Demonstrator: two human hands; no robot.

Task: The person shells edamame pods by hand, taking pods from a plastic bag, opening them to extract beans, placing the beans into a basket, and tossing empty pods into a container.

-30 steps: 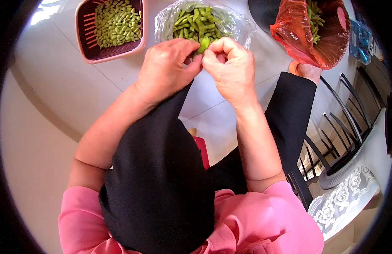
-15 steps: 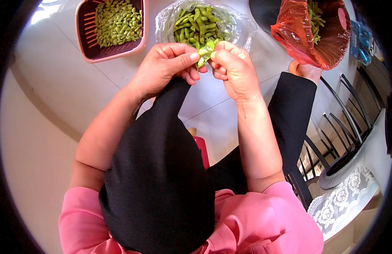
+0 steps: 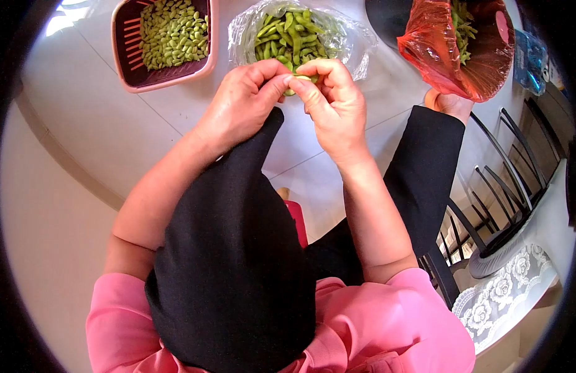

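Both hands meet over the near edge of a clear plastic bag [image 3: 241,38] that holds green bean pods [image 3: 295,36]. Between the fingertips is a green pod [image 3: 290,92], mostly hidden. My left hand [image 3: 247,102] pinches it from the left with thumb and forefinger. From the right, my right hand [image 3: 331,102] grips the same pod, its thumb against my left fingertips. A pink basket [image 3: 211,53] with shelled green beans [image 3: 175,37] stands on the floor, left of the bag.
A red plastic bag [image 3: 424,56] with pods or stems inside is at the upper right, beside a bare foot [image 3: 452,104]. A blue packet [image 3: 529,62] lies beyond it. Black racks [image 3: 505,186] and white lace [image 3: 502,289] are on the right.
My right hand has moved left and turned, its thumb now close to my left thumb. The opened pod, plainly visible before, is now mostly covered by the fingers.
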